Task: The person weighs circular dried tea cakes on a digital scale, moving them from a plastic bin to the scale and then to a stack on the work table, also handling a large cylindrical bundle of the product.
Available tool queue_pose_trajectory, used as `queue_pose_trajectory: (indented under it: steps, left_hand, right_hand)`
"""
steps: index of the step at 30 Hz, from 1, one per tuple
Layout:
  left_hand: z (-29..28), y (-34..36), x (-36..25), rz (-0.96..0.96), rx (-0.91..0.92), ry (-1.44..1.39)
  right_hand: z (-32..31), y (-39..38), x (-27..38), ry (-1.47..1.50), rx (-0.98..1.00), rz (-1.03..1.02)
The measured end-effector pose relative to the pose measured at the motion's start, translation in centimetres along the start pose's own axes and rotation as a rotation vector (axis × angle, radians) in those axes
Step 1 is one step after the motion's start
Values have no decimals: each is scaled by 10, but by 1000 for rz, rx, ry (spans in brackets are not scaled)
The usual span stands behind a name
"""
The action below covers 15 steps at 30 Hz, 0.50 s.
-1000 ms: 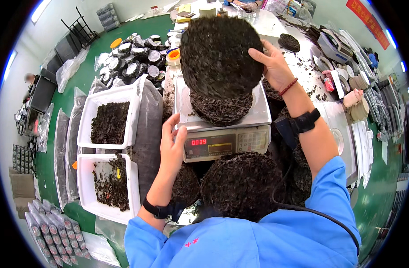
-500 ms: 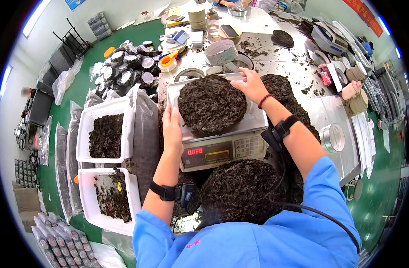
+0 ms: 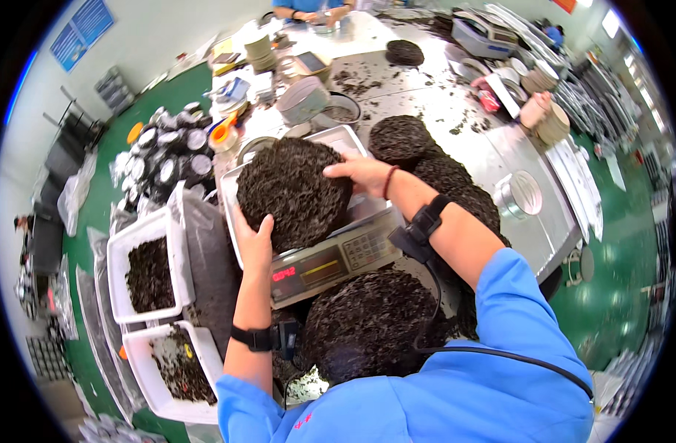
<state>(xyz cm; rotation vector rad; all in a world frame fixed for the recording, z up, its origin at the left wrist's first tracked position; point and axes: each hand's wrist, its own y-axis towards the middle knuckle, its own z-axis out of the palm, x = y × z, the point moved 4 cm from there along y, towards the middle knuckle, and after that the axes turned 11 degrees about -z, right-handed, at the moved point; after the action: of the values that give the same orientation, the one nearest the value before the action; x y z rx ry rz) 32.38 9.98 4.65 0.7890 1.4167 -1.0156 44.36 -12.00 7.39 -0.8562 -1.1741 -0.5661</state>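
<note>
A thick round cake of dark dried leaves is held between my hands over the white tray of a digital scale. It looks slightly raised and tilted, but its underside is hidden. My left hand grips the cake's lower left edge, thumb up. On its right edge my right hand has the thumb on top and the fingers out of sight beneath. Red digits glow on the scale's front panel.
Another large leaf cake lies before the scale, and a row of cakes runs down its right. White tubs with leaf bits stand left. Metal rings lie behind the scale. A co-worker's hands are at the far table end.
My right hand has come down onto the cake's right edge, and my left hand has moved onto its left edge. The cake has shifted and the scale sits turned. The whole view has swung.
</note>
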Motion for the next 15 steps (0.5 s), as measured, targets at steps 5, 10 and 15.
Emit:
queue_pose_trajectory:
  steps: [5,10,15]
  left_hand:
    - [5,-30,-21,-142,-36,101]
    - [-13,-110,-52,-109,296,324]
    - [-15,-183,-31,-243,490,546]
  right_hand:
    - [-65,-3,0,-3,-7,-410]
    - [-208,-64,-7,440,-595,-559]
    - [-286,-60,-111,554,-949,-336]
